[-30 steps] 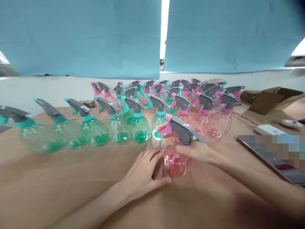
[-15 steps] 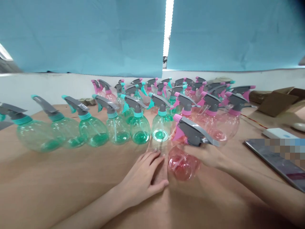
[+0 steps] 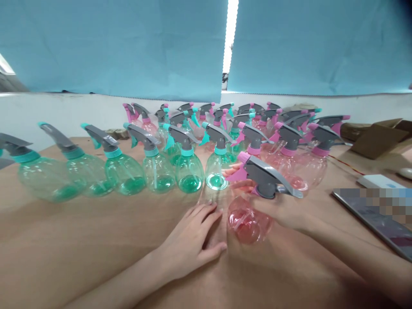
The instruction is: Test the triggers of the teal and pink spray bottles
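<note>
My right hand (image 3: 283, 211) reaches around the neck of a pink spray bottle (image 3: 249, 222), with its fingers showing past the left side of the neck. This bottle leans to the right, and its grey head with a pink trigger (image 3: 237, 172) points left. Part of the hand is hidden behind the bottle. My left hand (image 3: 192, 229) lies flat on the table, fingers stretched, just left of the pink bottle and touching no bottle. Beyond my hands is a row of green spray bottles (image 3: 189, 174), with more pink spray bottles (image 3: 310, 167) to the right.
Several more pink and green spray bottles crowd the back of the wooden table (image 3: 106, 240). At right lie a dark tablet-like device (image 3: 360, 219), a white box (image 3: 375, 181) and an open cardboard box (image 3: 378, 139). Blue curtains (image 3: 128, 51) hang behind.
The fingers of my right hand show more plainly, stretched out left of the bottle's neck. The pink bottle's head has shifted slightly right. My left hand stays in place.
</note>
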Tool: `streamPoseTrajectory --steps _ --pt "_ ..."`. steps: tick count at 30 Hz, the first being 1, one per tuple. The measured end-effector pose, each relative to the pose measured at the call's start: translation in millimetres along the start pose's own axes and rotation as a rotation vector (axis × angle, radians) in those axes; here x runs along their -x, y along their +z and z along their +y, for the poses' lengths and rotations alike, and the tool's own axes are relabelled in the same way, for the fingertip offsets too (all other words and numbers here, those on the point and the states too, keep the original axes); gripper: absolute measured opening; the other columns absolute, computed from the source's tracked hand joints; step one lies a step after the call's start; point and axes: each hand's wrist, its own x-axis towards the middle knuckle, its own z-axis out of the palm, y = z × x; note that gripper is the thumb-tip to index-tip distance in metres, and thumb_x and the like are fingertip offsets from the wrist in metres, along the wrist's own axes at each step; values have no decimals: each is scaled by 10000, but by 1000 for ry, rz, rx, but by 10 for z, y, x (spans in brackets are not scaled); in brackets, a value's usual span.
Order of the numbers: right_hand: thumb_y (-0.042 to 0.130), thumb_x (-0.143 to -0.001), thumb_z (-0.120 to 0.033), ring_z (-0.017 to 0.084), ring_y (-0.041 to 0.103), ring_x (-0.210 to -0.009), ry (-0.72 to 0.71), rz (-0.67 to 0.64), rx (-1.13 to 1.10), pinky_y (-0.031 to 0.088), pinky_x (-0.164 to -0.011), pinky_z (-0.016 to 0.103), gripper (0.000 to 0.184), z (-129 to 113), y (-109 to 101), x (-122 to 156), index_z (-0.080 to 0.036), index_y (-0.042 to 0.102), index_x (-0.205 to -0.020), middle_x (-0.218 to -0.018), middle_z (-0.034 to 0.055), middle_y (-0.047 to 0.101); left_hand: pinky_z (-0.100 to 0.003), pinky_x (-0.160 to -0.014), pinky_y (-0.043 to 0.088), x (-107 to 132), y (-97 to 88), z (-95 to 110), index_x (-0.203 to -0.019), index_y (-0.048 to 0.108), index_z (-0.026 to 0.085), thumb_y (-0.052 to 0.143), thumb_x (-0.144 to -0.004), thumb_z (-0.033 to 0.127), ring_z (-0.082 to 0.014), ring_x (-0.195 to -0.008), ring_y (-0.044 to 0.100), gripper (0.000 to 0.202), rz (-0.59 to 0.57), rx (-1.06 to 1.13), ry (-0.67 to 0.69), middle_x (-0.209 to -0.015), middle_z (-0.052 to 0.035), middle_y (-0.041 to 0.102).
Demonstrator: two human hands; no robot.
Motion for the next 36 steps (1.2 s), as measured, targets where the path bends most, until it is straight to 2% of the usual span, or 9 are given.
streamPoseTrajectory --steps 3,7,12,16,19,22,25,30,36 --pt "561 -684 -166 159 500 -527 -66 16 13 439 -442 309 140 -5 15 -8 -276 588 -765 -617 -19 536 -510 -1071 312 1 8 -10 -1370 452 189 589 -877 455 -331 -1310 396 577 4 10 4 -1417 -139 459" --pt "570 -698 -195 214 583 -615 -99 39 70 503 -512 353 114 2 18 -23 -275 617 -763 -531 -25 480 -509 -1081 299 -2 8 -16 -1368 457 178 582 -886 461 -325 -1316 391 573 -8 -2 11 -1415 -144 461" --pt "549 -672 -196 206 609 -686 -183 56 70 534 -600 365 182 -48 27 -41 -265 621 -825 -712 3 621 -500 -1083 296 -2 -2 -17 -1372 457 179 573 -898 463 -315 -1324 379 565 -19 -26 16 -1423 -144 450" --pt "538 -676 -162 199 620 -752 -247 37 47 542 -664 346 262 -92 38 -57 -266 623 -901 -747 -3 640 -491 -1071 316 -6 -1 -20 -1357 477 196 571 -898 466 -316 -1316 391 540 -10 -32 18 -1414 -134 463" --pt "562 -692 -204 198 608 -697 -222 56 49 529 -603 341 140 -88 42 -62 -260 597 -815 -662 -15 590 -493 -1070 314 -9 7 -28 -1360 473 199 562 -902 471 -315 -1318 389 539 -8 -48 27 -1418 -131 459" --pt "595 -726 -273 195 569 -622 -177 58 52 511 -579 357 40 -59 45 -56 -259 560 -740 -524 -43 455 -490 -1079 304 -8 11 -35 -1358 477 188 554 -905 479 -315 -1326 378 544 -14 -57 35 -1422 -132 456" --pt "607 -756 -288 168 514 -555 -124 51 54 493 -572 351 112 -32 45 -47 -255 524 -688 -491 -59 378 -486 -1081 301 -7 7 -33 -1357 478 181 539 -916 476 -312 -1331 371 534 -16 -59 36 -1428 -130 450" --pt "588 -740 -256 145 486 -589 -164 78 34 470 -595 329 97 -50 36 -42 -251 498 -704 -598 -41 474 -489 -1080 298 -14 -7 -18 -1349 489 174 521 -927 473 -319 -1326 375 518 -30 -88 39 -1433 -130 443" --pt "561 -710 -247 143 412 -553 -101 82 39 396 -524 306 272 -45 26 -31 -246 339 -551 -497 -53 296 -485 -1082 297 -15 -18 -7 -1348 492 146 505 -934 483 -323 -1324 376 534 -46 -112 41 -1434 -145 440"
